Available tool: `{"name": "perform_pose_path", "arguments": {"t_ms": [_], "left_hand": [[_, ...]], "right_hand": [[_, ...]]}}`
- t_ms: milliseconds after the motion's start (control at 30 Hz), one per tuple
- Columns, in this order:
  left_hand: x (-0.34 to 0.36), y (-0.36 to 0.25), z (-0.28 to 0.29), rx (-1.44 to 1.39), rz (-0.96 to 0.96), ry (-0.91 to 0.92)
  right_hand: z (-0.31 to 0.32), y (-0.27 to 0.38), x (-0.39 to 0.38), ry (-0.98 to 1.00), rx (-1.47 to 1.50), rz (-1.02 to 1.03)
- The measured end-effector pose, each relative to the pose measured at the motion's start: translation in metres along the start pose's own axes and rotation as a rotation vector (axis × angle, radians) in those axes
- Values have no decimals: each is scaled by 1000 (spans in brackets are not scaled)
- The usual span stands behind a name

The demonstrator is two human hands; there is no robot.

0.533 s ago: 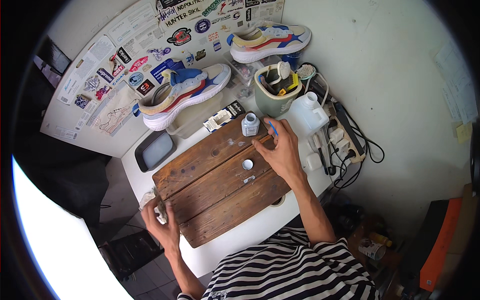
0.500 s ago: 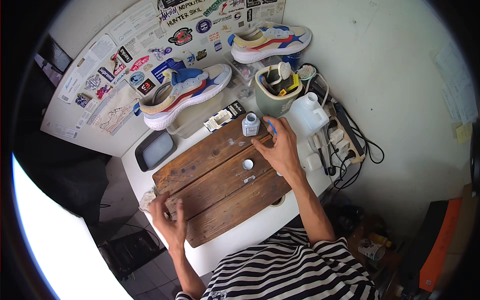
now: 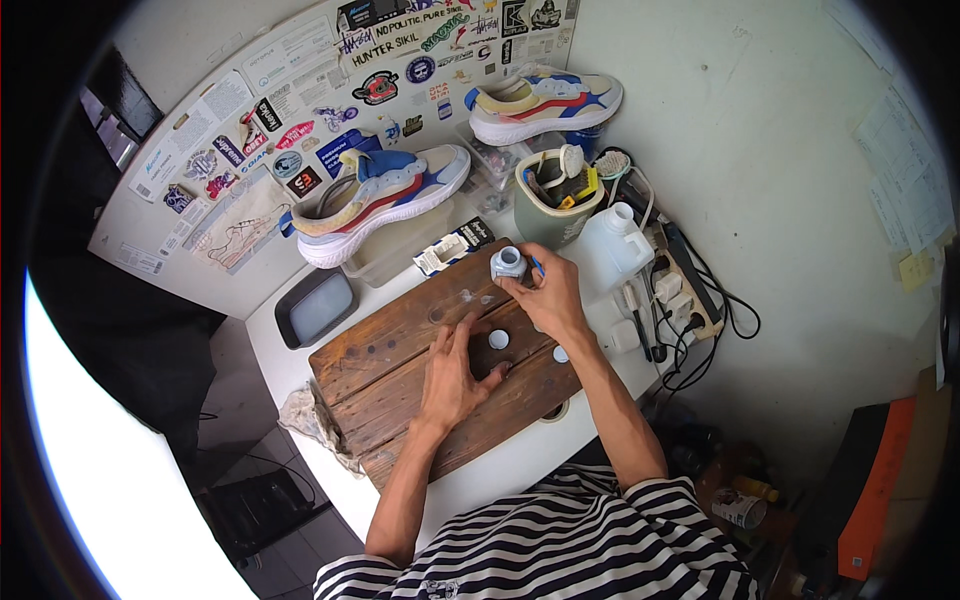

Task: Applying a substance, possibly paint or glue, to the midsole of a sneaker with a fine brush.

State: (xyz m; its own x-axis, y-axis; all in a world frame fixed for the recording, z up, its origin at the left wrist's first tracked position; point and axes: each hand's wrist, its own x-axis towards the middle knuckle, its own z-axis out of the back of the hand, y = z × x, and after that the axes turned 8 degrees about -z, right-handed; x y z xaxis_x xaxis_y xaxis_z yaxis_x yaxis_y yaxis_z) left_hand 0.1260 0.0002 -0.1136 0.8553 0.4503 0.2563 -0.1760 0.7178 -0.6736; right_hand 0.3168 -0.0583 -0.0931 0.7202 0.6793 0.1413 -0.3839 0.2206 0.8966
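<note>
A small open bottle with a pale rim stands near the far edge of the dark wooden board. My right hand has its thumb and fingers closed at the bottle's right side. A thin blue stick is tucked between fingers of that same hand; its full length is hidden. My left hand hovers low over the middle of the board, thumb and fingers apart, holding nothing I can see. A white round cap lies just beyond the left thumb. Another pale round piece sits by my right wrist.
Two multicoloured sneakers rest on clear boxes at the back. A brush-filled green container, a translucent jug and a power strip with cables stand right. A dark tray and a crumpled cloth lie left.
My left hand has moved right from the board's left edge to its middle, covering a small pale piece there. My right fingers have closed in on the bottle. The view has shifted slightly.
</note>
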Motion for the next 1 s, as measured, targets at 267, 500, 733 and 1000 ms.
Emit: {"name": "perform_pose_path", "arguments": {"t_ms": [267, 500, 733, 1000], "left_hand": [[3, 13, -10, -58, -13, -77], [5, 6, -13, -80, -13, -91], [3, 5, -17, -23, -46, -111], [-2, 8, -19, -28, -47, -135]], "right_hand": [[51, 41, -48, 31, -12, -111], [72, 27, -79, -45, -83, -119], [46, 14, -50, -34, 45, -143], [2, -7, -3, 21, -13, -6]]}}
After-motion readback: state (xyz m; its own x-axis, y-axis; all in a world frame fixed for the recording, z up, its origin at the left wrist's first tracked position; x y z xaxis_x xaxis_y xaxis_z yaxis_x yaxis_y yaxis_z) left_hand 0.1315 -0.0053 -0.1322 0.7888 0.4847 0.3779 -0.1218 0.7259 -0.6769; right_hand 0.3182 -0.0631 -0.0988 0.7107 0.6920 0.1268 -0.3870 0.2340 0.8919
